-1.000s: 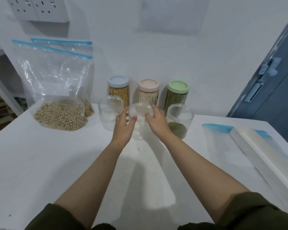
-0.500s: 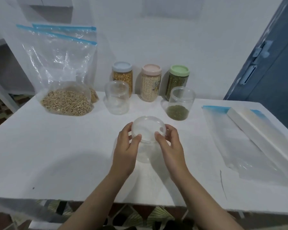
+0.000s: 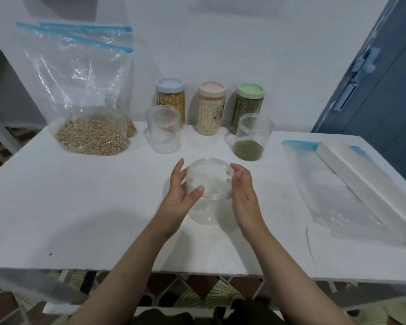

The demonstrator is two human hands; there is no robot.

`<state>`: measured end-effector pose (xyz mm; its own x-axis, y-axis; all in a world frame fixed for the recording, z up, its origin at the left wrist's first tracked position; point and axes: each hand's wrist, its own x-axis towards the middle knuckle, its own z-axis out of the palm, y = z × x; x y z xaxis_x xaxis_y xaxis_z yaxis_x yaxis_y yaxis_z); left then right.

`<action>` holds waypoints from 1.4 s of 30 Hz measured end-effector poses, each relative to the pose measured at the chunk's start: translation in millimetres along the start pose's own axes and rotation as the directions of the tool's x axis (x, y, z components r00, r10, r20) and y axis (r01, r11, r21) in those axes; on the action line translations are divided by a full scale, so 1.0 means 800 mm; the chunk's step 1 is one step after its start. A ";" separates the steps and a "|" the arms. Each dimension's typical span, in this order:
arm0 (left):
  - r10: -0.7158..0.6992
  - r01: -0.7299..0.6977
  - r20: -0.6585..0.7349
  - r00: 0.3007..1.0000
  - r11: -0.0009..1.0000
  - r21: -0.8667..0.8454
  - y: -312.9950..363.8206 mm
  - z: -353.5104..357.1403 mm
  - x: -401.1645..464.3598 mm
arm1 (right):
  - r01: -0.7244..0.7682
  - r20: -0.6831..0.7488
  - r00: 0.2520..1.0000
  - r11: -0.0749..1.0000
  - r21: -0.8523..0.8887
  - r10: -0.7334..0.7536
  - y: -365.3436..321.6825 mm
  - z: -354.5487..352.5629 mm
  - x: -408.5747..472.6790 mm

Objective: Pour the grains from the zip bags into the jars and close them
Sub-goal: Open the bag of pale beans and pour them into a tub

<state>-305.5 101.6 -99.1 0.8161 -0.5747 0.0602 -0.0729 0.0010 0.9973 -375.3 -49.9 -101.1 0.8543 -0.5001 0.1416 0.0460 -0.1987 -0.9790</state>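
An empty clear jar (image 3: pixel 209 195) is seen at the centre of the white table (image 3: pixel 80 207), standing upright with a clear lid (image 3: pixel 209 177) on its mouth. Whether the lid is fully seated cannot be told.

The left hand (image 3: pixel 178 198) is placed at 9 o'clock of the jar, fingers spread and curved round the rim, the thumb laid against the lid's near edge. The right hand (image 3: pixel 244 198) is placed at 3 o'clock, palm turned inward, fingers loosely curled at the lid's edge. The jar is cupped between both hands; how firmly it is gripped cannot be told.

At 10 o'clock from the jar, a zip bag of pale beans (image 3: pixel 89 134) is propped against the wall, and a second zip bag (image 3: pixel 87 34) is stood behind it. At 11 o'clock, an empty open jar (image 3: pixel 163 132) is noted. At 1 o'clock, an open jar with green grains (image 3: pixel 250 137) at its bottom is noted.

Behind these, along the wall, three closed jars are lined up: a blue-lidded jar (image 3: pixel 170 97) of yellow grains, a pink-lidded jar (image 3: pixel 210 109) of whitish grains, and a green-lidded jar (image 3: pixel 249 102) of green grains.

At 3 o'clock, well apart from the hands, an empty flat zip bag (image 3: pixel 338 202) is laid on the table, with a long white box (image 3: pixel 366 181) resting on it. A blue door (image 3: pixel 384 90) is seen at 2 o'clock.
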 end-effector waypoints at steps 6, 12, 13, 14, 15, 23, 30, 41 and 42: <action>0.080 -0.073 -0.034 0.996 0.982 0.174 -0.017 -0.012 -0.004 | 0.084 0.053 0.995 0.996 0.005 -0.085 0.010 -0.008 -0.009; 0.084 -0.078 -0.026 0.996 0.980 0.183 -0.017 -0.016 -0.003 | 0.080 0.073 0.994 0.997 0.000 -0.080 0.010 -0.006 -0.011; 0.084 -0.078 -0.026 0.996 0.981 0.179 -0.018 -0.017 -0.003 | 0.087 0.090 0.992 0.996 -0.005 -0.086 0.010 -0.005 -0.011; 0.080 -0.074 -0.026 0.996 0.982 0.172 -0.018 -0.017 -0.003 | 0.085 0.097 0.992 0.996 -0.006 -0.084 0.010 -0.005 -0.010; 0.075 -0.070 -0.028 0.997 0.984 0.166 -0.018 -0.018 -0.003 | 0.081 0.095 0.992 0.997 -0.006 -0.080 0.010 -0.006 -0.009; 0.089 -0.083 -0.041 0.995 0.988 0.132 -0.020 -0.019 -0.001 | 0.060 0.064 0.996 0.998 0.003 -0.060 0.012 -0.010 -0.005; 0.074 -0.069 -0.063 0.995 0.994 0.079 -0.024 -0.023 -0.001 | 0.067 0.047 0.997 0.997 -0.039 -0.065 0.019 -0.011 -0.001; 0.095 -0.092 -0.048 0.994 0.994 0.053 -0.024 -0.024 -0.001 | 0.078 0.072 0.995 0.994 -0.077 -0.073 0.015 -0.015 0.002; 0.092 -0.089 -0.050 0.995 0.995 0.052 -0.024 -0.024 -0.001 | 0.072 0.068 0.995 0.995 -0.063 -0.067 0.016 -0.018 0.004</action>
<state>-294.0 117.8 -117.6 0.8338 -0.5304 0.1533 -0.1747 0.0099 0.9846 -379.5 -66.2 -110.9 0.8823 -0.4274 0.1971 0.0744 -0.2869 -0.9551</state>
